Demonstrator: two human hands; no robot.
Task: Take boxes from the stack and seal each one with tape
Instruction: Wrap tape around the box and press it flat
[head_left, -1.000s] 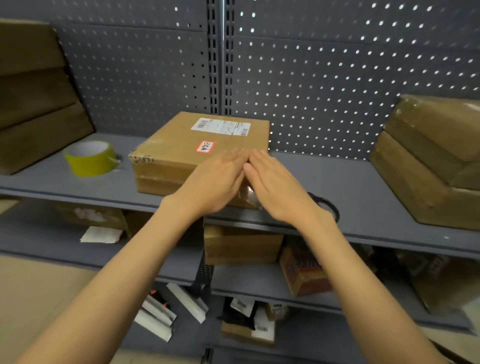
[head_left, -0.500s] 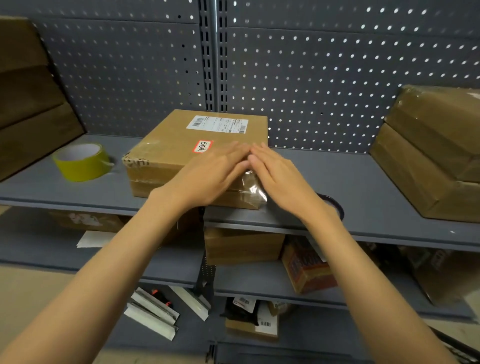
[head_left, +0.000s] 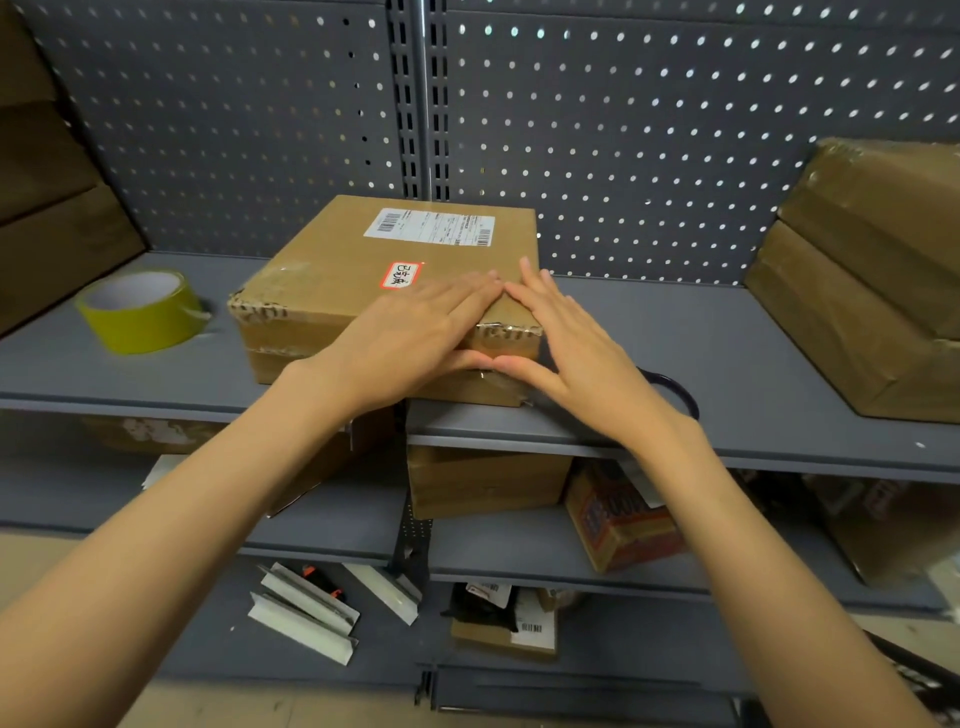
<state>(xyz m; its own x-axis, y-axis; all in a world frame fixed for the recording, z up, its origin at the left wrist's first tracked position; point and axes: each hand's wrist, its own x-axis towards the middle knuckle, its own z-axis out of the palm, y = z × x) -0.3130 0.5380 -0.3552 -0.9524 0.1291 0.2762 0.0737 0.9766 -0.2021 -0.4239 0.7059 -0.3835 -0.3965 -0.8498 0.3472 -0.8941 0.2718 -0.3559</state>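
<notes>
Two hands press flat on one cardboard box in the head view, the only view given. The box lies on the grey shelf, at its front edge and near the middle, its near right corner slightly overhanging the seam between two shelf sections. The left hand lies across the top face and front edge with fingers straight; the right hand covers the near right corner, fingers straight, thumb meeting the left thumb on the front face. Neither hand grasps anything; both appear to smooth clear tape over the corner. A yellow-green tape roll stands near the shelf's left end, well apart from the box. A dark looped object, too hidden to identify, lies at the front edge behind the right wrist. Stacked boxes fill the right end.

Risks, as judged: downward pressure so close to the front edge may slide the box off the shelf; uneven rubbing may trap creases or leave the frayed corner unsealed; a withdrawing right wrist may knock the looped object off.
</notes>
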